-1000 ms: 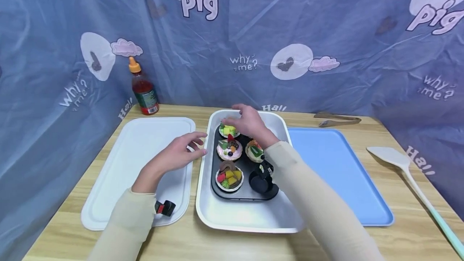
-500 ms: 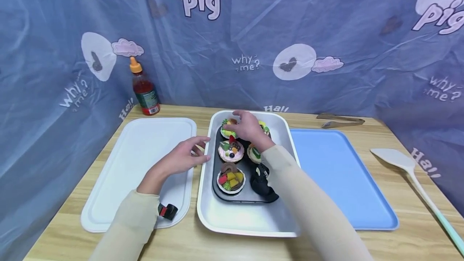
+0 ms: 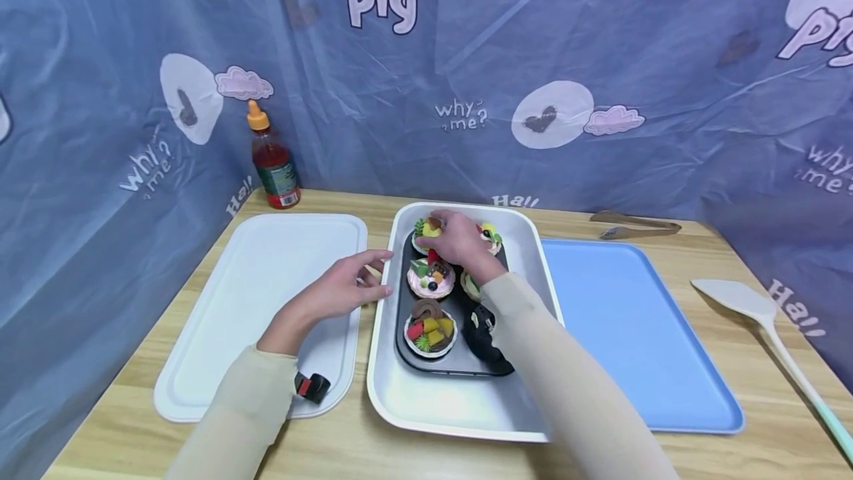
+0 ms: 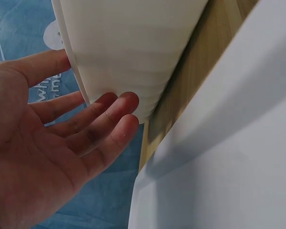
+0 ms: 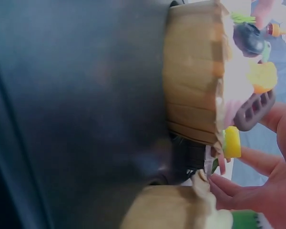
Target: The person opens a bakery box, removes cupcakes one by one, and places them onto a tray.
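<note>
A silver-white tray [image 3: 460,413] holds a dark muffin pan [image 3: 453,363] with several fruit tarts; the front-right cup is partly covered by a black wrist camera. My left hand [image 3: 340,287] rests its fingertips on the tray's left rim, fingers loosely bent; the left wrist view shows the hand [image 4: 62,138] against the tray wall [image 4: 119,52]. My right hand [image 3: 462,241] reaches over the back-left tart [image 3: 429,232], thumb and forefinger spread around it. In the right wrist view, the hand [image 5: 267,176] shows behind the pink-topped tart [image 5: 193,71]; firm contact cannot be judged.
A white tray [image 3: 266,272] lies left and a blue tray [image 3: 626,332] right. A red sauce bottle [image 3: 275,165] stands at the back left. Metal tongs [image 3: 636,227] lie at the back right, with a white spatula [image 3: 746,302] by the right edge. A patterned blue cloth hangs behind.
My right hand has moved down and slightly toward me, closer around the back-left tart. My left hand has come to the tray's rim. The view has shifted slightly.
</note>
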A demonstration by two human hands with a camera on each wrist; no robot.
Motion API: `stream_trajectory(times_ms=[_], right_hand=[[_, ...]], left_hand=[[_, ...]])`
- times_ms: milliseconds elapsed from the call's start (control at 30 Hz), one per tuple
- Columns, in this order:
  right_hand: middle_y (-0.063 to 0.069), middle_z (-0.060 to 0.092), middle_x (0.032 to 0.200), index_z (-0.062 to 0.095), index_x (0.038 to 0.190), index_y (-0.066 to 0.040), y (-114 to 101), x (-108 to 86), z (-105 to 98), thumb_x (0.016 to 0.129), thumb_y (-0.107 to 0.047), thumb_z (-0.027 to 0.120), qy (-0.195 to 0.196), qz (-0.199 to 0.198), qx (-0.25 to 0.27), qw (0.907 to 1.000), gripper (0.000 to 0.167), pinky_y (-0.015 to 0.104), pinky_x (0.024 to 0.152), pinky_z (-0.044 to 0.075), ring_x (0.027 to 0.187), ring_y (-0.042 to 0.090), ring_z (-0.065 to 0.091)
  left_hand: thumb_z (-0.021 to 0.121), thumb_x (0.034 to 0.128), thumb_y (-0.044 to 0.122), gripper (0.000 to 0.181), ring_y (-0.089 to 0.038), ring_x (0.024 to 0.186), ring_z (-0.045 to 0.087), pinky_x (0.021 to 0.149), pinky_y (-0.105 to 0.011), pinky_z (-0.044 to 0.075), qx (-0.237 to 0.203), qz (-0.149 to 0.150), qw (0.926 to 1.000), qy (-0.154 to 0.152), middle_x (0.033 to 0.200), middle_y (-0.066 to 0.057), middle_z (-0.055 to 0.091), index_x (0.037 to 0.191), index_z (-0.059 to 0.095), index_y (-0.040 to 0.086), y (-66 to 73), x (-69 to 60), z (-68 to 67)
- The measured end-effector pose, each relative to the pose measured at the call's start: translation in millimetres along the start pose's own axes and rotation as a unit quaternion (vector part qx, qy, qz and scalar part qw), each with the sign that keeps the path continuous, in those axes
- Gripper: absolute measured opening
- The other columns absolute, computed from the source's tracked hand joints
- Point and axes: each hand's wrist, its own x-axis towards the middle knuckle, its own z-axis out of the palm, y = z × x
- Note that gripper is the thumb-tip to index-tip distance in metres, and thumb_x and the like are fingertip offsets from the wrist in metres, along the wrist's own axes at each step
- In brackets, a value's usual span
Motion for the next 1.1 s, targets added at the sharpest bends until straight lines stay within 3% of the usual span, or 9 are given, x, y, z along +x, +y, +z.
stream_trajectory(times_ms=[367, 800, 1100], right_hand=[[0.009, 0.064, 0.137, 0.058, 0.142, -0.009, 2.5, -0.4, -0.1, 0.091, -0.032, 0.076, -0.001, -0.032, 0.002, 0.9995, 0.059, 0.046, 0.11, 0.046, 0.132, 0.029, 0.056], [0.01, 0.065, 0.136, 0.059, 0.141, -0.009, 4.1, 2.1, 0.4, 0.085, -0.028, 0.082, -0.01, -0.025, 0.024, 0.9994, 0.063, 0.045, 0.11, 0.046, 0.131, 0.028, 0.057], [0.009, 0.066, 0.134, 0.059, 0.141, -0.008, 3.5, 2.1, 3.2, 0.081, -0.03, 0.085, 0.003, -0.024, 0.004, 0.9997, 0.069, 0.043, 0.106, 0.048, 0.126, 0.027, 0.059]], left_hand=[[0.072, 0.094, 0.017, 0.057, -0.02, 0.095, 0.065, 0.07, -0.03, 0.05, -0.01, -0.004, 0.9999, -0.001, 0.12, -0.016, 0.06, 0.146, 0.051, 0.006, 0.4, 0.0, -0.1], [0.073, 0.0937, 0.017, 0.058, -0.021, 0.095, 0.063, 0.07, -0.03, 0.05, -0.011, -0.02, 0.9997, 0.0, 0.119, -0.014, 0.06, 0.147, 0.051, 0.007, -0.1, 2.4, 1.0], [0.073, 0.0937, 0.018, 0.059, -0.022, 0.095, 0.061, 0.073, -0.031, 0.05, -0.006, -0.028, 0.9996, 0.001, 0.121, -0.013, 0.06, 0.148, 0.051, 0.01, 2.5, 0.9, 1.3]])
